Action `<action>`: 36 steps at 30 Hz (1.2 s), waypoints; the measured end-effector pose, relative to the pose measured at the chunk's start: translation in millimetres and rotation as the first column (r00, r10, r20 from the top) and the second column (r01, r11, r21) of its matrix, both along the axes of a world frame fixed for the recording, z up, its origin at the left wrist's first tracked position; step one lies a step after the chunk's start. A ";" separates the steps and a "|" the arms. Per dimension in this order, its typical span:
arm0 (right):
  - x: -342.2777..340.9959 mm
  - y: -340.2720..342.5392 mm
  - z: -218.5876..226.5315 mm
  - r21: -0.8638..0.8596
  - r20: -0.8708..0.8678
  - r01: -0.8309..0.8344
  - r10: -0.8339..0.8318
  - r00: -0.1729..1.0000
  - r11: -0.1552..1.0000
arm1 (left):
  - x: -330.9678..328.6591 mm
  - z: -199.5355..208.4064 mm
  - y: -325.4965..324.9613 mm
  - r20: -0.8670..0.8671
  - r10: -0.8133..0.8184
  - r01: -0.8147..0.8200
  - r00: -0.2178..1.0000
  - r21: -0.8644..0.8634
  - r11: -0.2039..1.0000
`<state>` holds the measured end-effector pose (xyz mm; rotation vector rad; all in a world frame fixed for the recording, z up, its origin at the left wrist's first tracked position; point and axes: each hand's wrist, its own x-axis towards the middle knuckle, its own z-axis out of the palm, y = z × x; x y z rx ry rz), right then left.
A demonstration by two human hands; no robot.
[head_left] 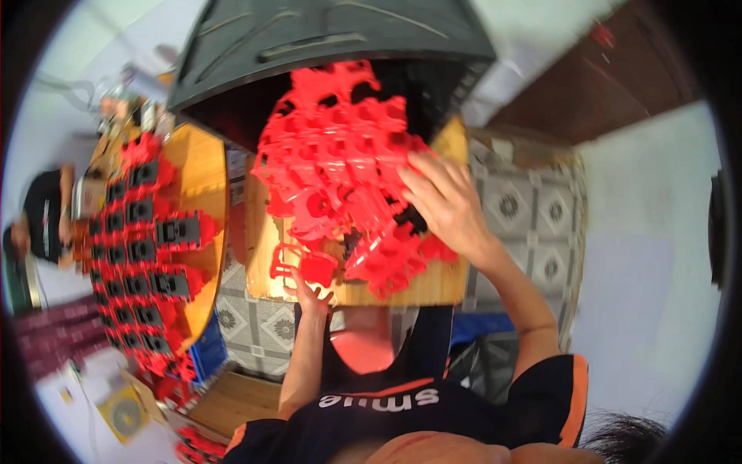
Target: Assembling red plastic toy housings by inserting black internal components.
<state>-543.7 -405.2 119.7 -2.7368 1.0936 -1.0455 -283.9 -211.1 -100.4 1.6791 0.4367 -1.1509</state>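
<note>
A heap of red plastic parts (332,147) spills from the mouth of a tilted black crate (332,42) onto a small wooden table (270,288). Many parts are joined in rows of square openings; others lie loose. My right hand (450,205) rests at the heap's right side, fingers stretched out against the parts. At the near edge, my left hand (309,298) has its fingers spread beside a single red frame-shaped part (315,267) and seems to touch it. What lies under my right fingertips is hidden.
On a round wooden table (199,162) at the left, red parts with black inserts (143,251) stand in rows. A blue crate (207,352) is below it. Another person (48,213) is at the far left. A brown wooden surface (610,73) is at upper right.
</note>
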 end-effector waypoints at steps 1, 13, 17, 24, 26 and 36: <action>-23.2 36.3 -16.1 0.144 -0.010 0.123 -0.123 0.992 0.982 | -3.4 5.2 -9.0 0.027 -0.021 0.020 0.999 0.058 0.998; -179.4 545.3 -103.4 0.669 -0.700 0.581 -0.656 0.282 -0.464 | 70.4 8.6 33.3 -0.128 -0.607 0.595 0.784 0.431 0.678; -201.3 610.4 -132.4 0.744 -0.632 0.432 -0.748 0.204 -0.510 | 30.1 77.1 61.3 -0.268 -0.894 0.776 0.359 0.618 0.126; -207.2 620.6 -149.0 0.840 -0.488 0.018 -0.771 -0.410 -0.542 | -155.4 92.7 -35.1 -0.135 -0.990 0.906 -0.031 0.416 -0.085; -215.7 593.1 -145.9 0.853 -0.437 0.047 -0.762 -0.479 -0.519 | -232.3 91.3 -79.5 -0.060 -0.997 0.913 -0.055 0.402 -0.075; -242.0 525.4 -145.3 0.907 -0.262 -0.118 -0.322 -0.910 -0.405 | -583.8 105.9 -189.4 -0.050 -0.728 0.703 -0.684 0.219 -0.676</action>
